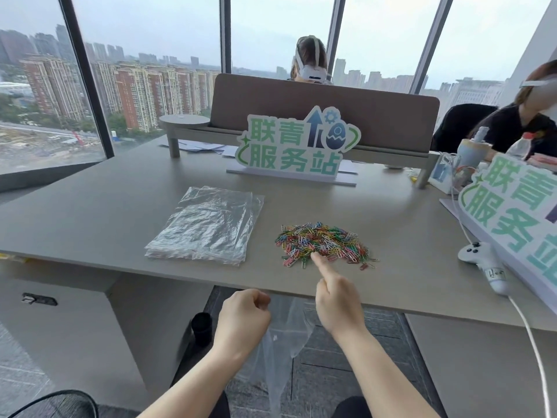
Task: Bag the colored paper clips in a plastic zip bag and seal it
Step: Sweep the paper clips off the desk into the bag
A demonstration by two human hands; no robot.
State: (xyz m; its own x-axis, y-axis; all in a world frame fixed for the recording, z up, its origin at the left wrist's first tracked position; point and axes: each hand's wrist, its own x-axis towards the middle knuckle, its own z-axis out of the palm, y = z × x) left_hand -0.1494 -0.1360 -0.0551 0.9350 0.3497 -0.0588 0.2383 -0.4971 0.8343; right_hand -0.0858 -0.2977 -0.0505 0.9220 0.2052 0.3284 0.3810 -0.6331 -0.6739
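Clips (324, 244) lie heaped near the desk (120, 212) edge — light, slippery, tangling. Right hand (337, 300) holds nothing, forefinger touching the heap; left hand (242, 318) pinches a limp zip bag (284, 336) below — best scraped off in small pinches.

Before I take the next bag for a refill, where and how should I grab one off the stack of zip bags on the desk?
Take the top bag of the stack of zip bags at its near right corner, coming in from the desk edge. There the sheets look fanned and slightly offset, so a thumb-and-finger pinch should peel off one layer. The stack lies flat, so a grip from above on the middle would likely drag several.
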